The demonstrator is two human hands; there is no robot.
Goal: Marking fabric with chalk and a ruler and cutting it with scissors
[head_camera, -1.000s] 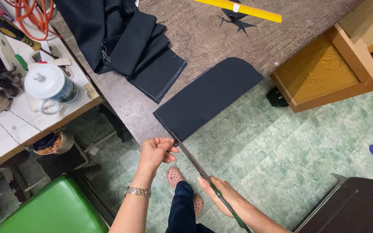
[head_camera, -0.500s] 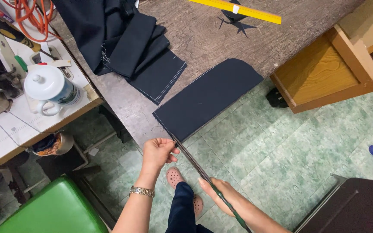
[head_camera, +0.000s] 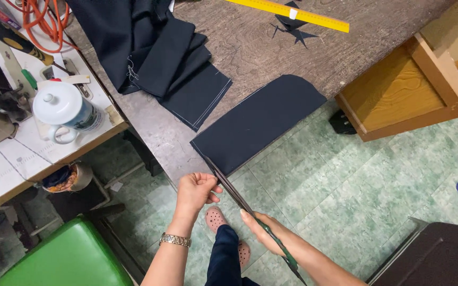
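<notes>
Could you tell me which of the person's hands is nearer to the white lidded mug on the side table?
Left. The left hand is below and to the right of the white lidded mug, beside the table edge; the right hand is farther right and lower, holding the scissors.

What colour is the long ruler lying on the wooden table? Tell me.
The ruler is yellow, seen best in the head view, near the top edge of the table.

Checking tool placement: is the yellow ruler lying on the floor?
No, the yellow ruler lies on the wooden table, near the far edge.
</notes>
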